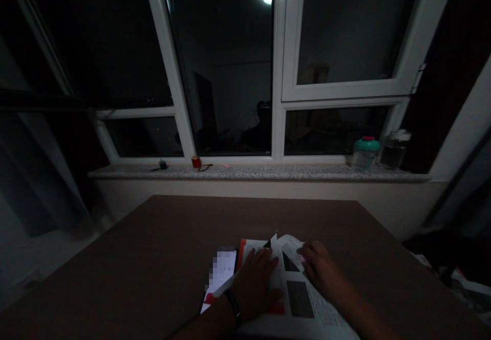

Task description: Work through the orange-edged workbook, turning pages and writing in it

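Note:
Printed sheets [322, 307] with dark pictures and columns of small text lie on the brown table in front of me. My left hand [253, 284], with a dark band at the wrist, rests flat on the left part of the sheets, fingers stretched out. At their upper right edge, my right hand [316, 263] has its fingers curled and pinched on a page, which lifts and bends there. An orange-red strip shows along the left edge of the sheets. Left of my left hand lies a phone [223, 272] with its screen lit; the sheets and my forearm cover part of it.
The table [153, 248] reaches toward a granite windowsill [268, 174]. On the sill stand a small red can-like object [196, 162], a small dark item [162, 164], a teal-lidded clear container [365, 152] and a clear jug [395, 150]. Papers [473, 284] lie beyond the table's right edge.

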### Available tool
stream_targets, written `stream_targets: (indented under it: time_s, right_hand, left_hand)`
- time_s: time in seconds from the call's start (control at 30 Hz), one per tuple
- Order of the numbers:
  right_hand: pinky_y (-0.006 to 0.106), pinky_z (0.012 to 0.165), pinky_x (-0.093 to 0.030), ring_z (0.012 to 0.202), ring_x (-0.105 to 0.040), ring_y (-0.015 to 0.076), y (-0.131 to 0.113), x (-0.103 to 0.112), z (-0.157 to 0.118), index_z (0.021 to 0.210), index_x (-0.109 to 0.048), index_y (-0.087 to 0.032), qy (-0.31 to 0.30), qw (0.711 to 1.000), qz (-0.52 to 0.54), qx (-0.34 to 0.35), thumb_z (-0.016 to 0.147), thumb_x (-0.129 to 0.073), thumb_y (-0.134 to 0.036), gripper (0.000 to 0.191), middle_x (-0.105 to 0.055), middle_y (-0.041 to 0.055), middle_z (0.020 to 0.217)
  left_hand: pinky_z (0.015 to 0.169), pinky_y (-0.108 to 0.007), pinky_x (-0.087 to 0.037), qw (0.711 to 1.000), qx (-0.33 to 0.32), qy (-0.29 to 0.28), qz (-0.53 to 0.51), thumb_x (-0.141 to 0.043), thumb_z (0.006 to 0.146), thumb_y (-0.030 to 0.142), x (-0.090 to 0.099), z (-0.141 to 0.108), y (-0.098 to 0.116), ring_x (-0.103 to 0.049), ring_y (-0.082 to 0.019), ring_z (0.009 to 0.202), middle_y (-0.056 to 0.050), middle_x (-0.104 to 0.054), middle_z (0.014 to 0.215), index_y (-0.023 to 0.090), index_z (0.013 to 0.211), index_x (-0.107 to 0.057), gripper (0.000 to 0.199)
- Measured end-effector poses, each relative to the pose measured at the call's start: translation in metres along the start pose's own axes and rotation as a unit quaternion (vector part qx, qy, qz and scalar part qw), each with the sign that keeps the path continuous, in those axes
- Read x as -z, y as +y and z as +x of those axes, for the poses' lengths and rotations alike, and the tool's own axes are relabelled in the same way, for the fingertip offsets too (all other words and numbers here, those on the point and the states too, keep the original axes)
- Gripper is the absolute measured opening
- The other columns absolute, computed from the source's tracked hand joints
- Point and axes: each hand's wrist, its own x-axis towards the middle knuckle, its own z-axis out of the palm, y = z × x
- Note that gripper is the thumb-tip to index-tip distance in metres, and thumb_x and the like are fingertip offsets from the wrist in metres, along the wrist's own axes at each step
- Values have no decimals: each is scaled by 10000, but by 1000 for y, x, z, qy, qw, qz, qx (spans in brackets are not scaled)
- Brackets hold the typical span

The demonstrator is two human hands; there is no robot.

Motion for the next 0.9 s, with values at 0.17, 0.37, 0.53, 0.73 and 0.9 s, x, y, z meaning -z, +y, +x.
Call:
stream_targets:
  time_s: [0.17,0.37,0.53,0.73,0.9]
  right_hand:
    - [375,810,-423,892,-564,266,-1,3,0,857,-623,-182,25,998,-40,-47,922,-472,-296,200,-619,102,920]
    - [282,700,-436,779,-596,197,-43,1,-8,898,-549,-204,-1,994,102,-38,959,-416,-370,222,-629,50,854]
    - [286,687,-430,786,-611,202,-62,-11,-14,897,-505,-216,-25,993,102,-59,943,-424,-300,125,-627,39,853]
    - [315,711,-436,829,-600,226,-47,-15,-11,850,-510,-208,10,999,25,-42,942,-409,-279,154,-598,80,936]
    - [308,689,-428,778,-587,212,-36,-17,-9,851,-516,-212,24,999,-7,-40,950,-411,-309,174,-594,69,922]
  left_hand:
    - [1116,-578,-187,1000,5,3,6,-635,877,484,0,0,1,-236,-355,1394,-147,-285,1529,186,1456,-351,710]
    - [1110,-569,-211,1000,-2,21,19,-609,898,471,-5,1,0,-270,-350,1382,-141,-307,1520,199,1439,-372,650]
    - [1116,-555,-219,999,-4,26,33,-574,921,485,-7,1,-1,-273,-339,1384,-148,-321,1512,179,1444,-364,642]
    - [1119,-555,-215,999,1,21,28,-627,895,434,-5,1,0,-263,-335,1390,-131,-306,1522,205,1451,-355,660]
    - [1121,-546,-219,999,1,36,20,-634,889,402,-3,0,4,-280,-334,1379,-141,-354,1491,189,1433,-370,642]
